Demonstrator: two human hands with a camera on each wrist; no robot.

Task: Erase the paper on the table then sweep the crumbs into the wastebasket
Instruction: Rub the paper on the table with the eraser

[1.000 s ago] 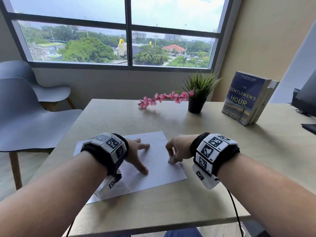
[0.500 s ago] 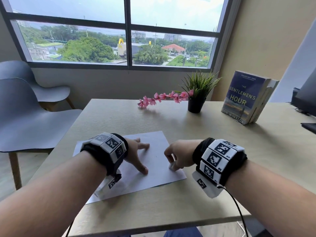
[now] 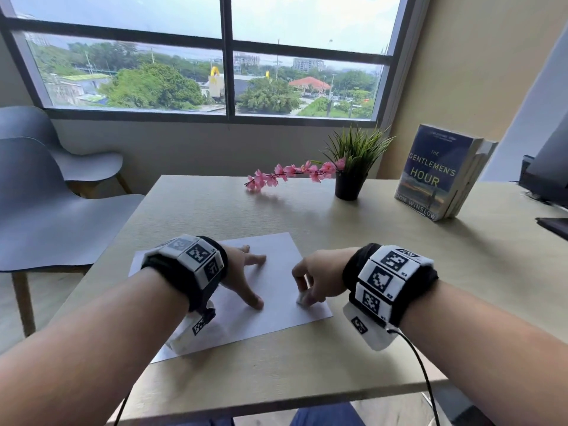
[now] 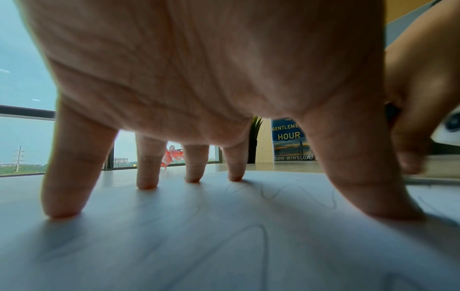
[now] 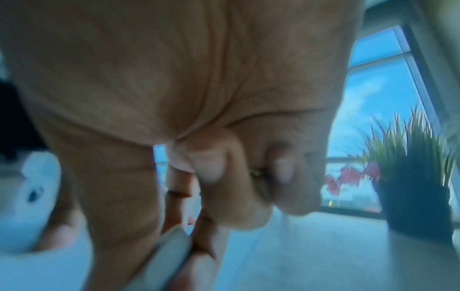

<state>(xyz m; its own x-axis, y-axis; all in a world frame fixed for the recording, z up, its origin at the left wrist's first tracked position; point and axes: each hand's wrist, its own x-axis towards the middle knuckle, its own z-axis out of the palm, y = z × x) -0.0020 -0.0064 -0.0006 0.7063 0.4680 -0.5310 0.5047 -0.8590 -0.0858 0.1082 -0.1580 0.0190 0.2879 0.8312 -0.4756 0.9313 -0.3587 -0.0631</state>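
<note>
A white sheet of paper (image 3: 273,272) lies on the wooden table (image 3: 399,265) in front of me. My left hand (image 3: 246,272) presses down on it with spread, straight fingertips (image 4: 62,212); faint pencil lines (image 4: 263,232) show on the paper (image 4: 199,246) under the palm. My right hand (image 3: 313,281) pinches a small white eraser (image 3: 302,298) and holds it against the paper near its right edge. The right wrist view is blurred, with the eraser (image 5: 164,261) between thumb and fingers. No wastebasket is in view.
At the table's back stand a black pot with a green plant (image 3: 350,173) and a pink flower sprig (image 3: 292,173). A blue book (image 3: 436,170) leans at the back right, beside a dark monitor (image 3: 550,179). Grey chairs (image 3: 46,204) stand left of the table.
My right hand with the eraser has slid towards me along the paper's right side. The left hand has stayed in place on the sheet.
</note>
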